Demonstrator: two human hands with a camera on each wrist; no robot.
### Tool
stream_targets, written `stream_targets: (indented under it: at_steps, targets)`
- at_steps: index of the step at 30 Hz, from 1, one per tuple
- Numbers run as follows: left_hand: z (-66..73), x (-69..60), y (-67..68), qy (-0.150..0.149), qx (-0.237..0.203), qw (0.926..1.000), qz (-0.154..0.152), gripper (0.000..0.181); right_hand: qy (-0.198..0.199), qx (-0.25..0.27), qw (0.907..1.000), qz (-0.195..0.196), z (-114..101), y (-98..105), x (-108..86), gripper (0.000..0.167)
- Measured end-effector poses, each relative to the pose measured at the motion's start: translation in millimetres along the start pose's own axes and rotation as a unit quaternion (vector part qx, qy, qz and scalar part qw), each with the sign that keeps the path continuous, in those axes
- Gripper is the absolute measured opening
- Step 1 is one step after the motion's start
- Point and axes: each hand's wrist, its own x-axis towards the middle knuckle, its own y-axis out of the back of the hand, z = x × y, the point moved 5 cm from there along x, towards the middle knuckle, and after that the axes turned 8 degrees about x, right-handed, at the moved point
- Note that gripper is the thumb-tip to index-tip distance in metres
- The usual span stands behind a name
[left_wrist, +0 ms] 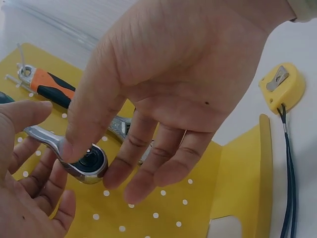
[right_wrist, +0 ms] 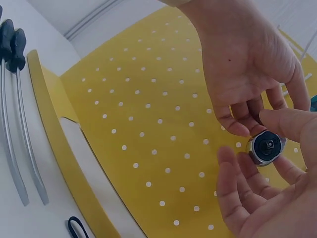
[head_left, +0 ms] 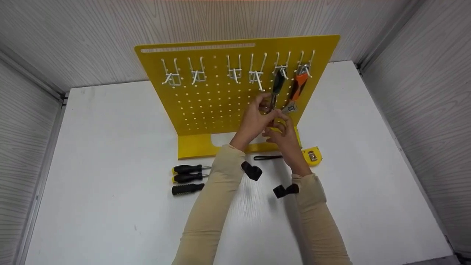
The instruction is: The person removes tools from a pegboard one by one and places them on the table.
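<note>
A ratchet wrench [head_left: 278, 82] with a dark green handle hangs head down from a hook at the pegboard's right. My left hand [head_left: 253, 119] holds its shank from the left, thumb on one side and fingers behind. From below right, my right hand [head_left: 288, 141] pinches the round ratchet head [left_wrist: 89, 163] between thumb and index finger; its other fingers are loosely bent. In the right wrist view the head's dark disc [right_wrist: 268, 145] shows between both hands. An orange-and-black adjustable wrench [head_left: 298, 86] hangs on the hook to the right.
The yellow pegboard [head_left: 202, 106] stands upright on the white table [head_left: 110, 206], with several white hooks along its top. Two screwdrivers [head_left: 187, 169] and another black handle [head_left: 187, 189] lie front left of it. A yellow tape measure [head_left: 312, 156] with a black strap [head_left: 268, 157] lies front right.
</note>
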Motion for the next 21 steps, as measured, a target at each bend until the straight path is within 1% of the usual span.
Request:
stream_targets:
  at_steps: [8, 12, 17, 21]
  targets:
    - [1.8, -2.6, -0.5, -0.003, 0.000, 1.0000, -0.002, 0.044, 0.017, 0.017, 0.9997, -0.003, -0.8, -2.3, -9.1, 0.043]
    - [3.2, -5.2, -0.8, -0.013, -0.001, 0.9999, -0.004, 0.042, 0.024, 0.012, 0.9996, -0.002, -1.1, -1.8, -12.4, 0.040]
    - [3.7, -9.3, -1.4, -0.027, 0.021, 0.9994, -0.009, 0.041, 0.034, 0.005, 0.9994, 0.003, -1.4, -1.0, -14.6, 0.036]
    - [4.4, -12.5, -1.5, -0.027, 0.025, 0.9993, -0.009, 0.041, 0.041, -0.001, 0.9991, 0.010, -1.0, -0.3, -16.3, 0.032]
